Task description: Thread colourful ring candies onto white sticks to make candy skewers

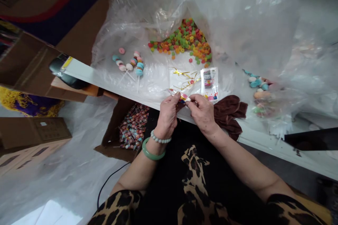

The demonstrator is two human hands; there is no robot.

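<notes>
At the table's near edge, my left hand point(169, 114) pinches a small clear candy bag point(182, 96) with coloured dots printed on it. My right hand point(202, 112) closes its fingertips at the bag's other end, around a small white bit point(188, 100). What lies inside the bag is mostly hidden by my fingers. Just beyond my hands are gold twist ties point(182, 72) on a white sheet. A flat printed packet point(210, 82) lies beside them, near my right hand. Brown gloves point(229, 114) rest to the right of that hand.
Ring-shaped gummies point(188, 40) are heaped on plastic sheeting point(232, 24). Candy skewers point(139, 66) lie at left, and more candies point(260, 88) at right under plastic. Below the table edge stands a carton point(109, 139) filled with wrapped lollipops point(133, 126).
</notes>
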